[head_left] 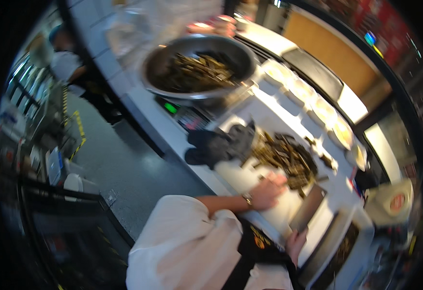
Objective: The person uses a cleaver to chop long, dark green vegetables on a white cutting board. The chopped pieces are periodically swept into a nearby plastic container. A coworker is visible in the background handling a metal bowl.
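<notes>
My left hand (268, 191), with a watch at the wrist, rests low over a white cutting board (238, 176), beside a pile of brownish-green vegetable strips (291, 162). Its fingers look bent, but blur hides whether anything is between them. In my right hand (296, 244) is the handle of a cleaver (309, 208). The broad blade points away from me, its far end close to the pile's near right edge. Dark grey gloves or cloths (221, 145) lie bunched left of the strips.
A large metal bowl (148, 75) of similar strips stands at the back by a scale (171, 107) with a green display. White bowls (301, 92) line the counter's far right side. A pale tub (361, 220) holds dark pieces at right. Another person (68, 67) stands far left.
</notes>
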Tool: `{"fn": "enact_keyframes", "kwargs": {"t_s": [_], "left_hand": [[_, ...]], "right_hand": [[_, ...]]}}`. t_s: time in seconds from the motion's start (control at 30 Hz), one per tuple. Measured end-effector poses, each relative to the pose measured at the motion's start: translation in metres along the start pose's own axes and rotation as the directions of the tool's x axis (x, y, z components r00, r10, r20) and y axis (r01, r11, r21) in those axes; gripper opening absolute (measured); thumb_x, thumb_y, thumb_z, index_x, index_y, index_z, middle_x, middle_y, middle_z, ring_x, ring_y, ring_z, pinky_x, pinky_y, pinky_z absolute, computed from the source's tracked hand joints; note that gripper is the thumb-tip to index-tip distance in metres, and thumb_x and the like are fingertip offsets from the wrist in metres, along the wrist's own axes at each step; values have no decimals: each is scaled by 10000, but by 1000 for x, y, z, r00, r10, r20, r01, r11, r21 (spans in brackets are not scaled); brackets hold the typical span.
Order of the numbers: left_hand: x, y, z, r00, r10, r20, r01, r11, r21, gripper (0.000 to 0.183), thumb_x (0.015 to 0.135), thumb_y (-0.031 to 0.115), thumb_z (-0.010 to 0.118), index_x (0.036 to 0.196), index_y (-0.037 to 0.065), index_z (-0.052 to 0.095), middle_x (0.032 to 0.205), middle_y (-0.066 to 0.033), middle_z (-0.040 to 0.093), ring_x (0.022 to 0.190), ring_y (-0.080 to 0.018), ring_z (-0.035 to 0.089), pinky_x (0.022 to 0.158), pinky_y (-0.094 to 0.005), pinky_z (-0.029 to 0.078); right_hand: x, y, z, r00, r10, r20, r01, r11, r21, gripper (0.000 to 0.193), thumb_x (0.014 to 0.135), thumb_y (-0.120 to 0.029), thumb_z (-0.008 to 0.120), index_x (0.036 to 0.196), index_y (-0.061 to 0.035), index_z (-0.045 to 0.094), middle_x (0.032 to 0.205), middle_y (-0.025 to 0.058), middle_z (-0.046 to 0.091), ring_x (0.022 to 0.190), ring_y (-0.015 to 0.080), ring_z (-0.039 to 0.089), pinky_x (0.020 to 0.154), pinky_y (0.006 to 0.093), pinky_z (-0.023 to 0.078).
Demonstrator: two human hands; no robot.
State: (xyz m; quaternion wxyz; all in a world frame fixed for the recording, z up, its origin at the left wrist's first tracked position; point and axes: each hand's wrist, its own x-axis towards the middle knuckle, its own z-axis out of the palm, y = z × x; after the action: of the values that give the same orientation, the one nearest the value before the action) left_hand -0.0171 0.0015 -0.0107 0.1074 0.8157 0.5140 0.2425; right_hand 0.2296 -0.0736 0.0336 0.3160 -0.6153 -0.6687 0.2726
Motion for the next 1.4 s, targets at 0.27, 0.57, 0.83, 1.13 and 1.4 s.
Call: {"fn": "enact_keyframes", "kwargs": {"t_s": [0.27, 0.57, 0.83, 1.13, 1.4], "left_hand": [[-6, 15, -20, 991, -12, -130, 25, 995, 100, 599, 839, 357, 630, 1330, 57, 464, 1464, -207, 345, 1405, -370, 267, 1153, -546, 151], [-25, -1, -9, 960, -105, -259, 121, 992, 44, 581, 798, 259, 707, 1308, 91, 485, 1394, -189, 420, 1333, -379, 356, 1122, -573, 224], [-50, -73, -78, 686, -624, -374, 701, 704, 114, 251, 822, 246, 655, 996, 82, 577, 1095, -124, 515, 1094, -319, 466, 894, -481, 392], [-41, -143, -120, 591, -634, -500, 451, 773, -446, 244, 922, 232, 555, 1013, 7, 588, 933, -216, 627, 839, -393, 610, 762, -472, 486], [-68, -103, -66, 915, -126, -384, 154, 987, 44, 494, 818, 152, 644, 1267, 5, 500, 1347, -195, 432, 1341, -368, 335, 1103, -487, 302]], "right_hand": [[0, 13, -10, 989, 88, 118, -104, 985, 141, 225, 910, -68, 497, 1094, 53, 450, 688, 202, 588, 581, 340, 592, 524, 413, 441], [0, 22, 4, 993, -107, 47, 83, 931, 355, 412, 845, -34, 459, 1240, 83, 449, 888, 191, 651, 798, 320, 655, 707, 394, 516], [8, 1, -22, 960, 110, 256, -86, 991, -106, 548, 936, -233, 526, 1341, 96, 358, 1063, 356, 587, 995, 486, 582, 855, 491, 469], [15, 3, -3, 968, 217, 124, -178, 946, -270, 577, 896, -298, 564, 1353, 21, 417, 1082, 304, 611, 995, 466, 587, 879, 491, 465], [10, -3, 10, 968, 216, 130, -156, 917, -367, 376, 970, -202, 486, 1282, 8, 474, 1039, 189, 611, 899, 272, 583, 805, 409, 495]]}}
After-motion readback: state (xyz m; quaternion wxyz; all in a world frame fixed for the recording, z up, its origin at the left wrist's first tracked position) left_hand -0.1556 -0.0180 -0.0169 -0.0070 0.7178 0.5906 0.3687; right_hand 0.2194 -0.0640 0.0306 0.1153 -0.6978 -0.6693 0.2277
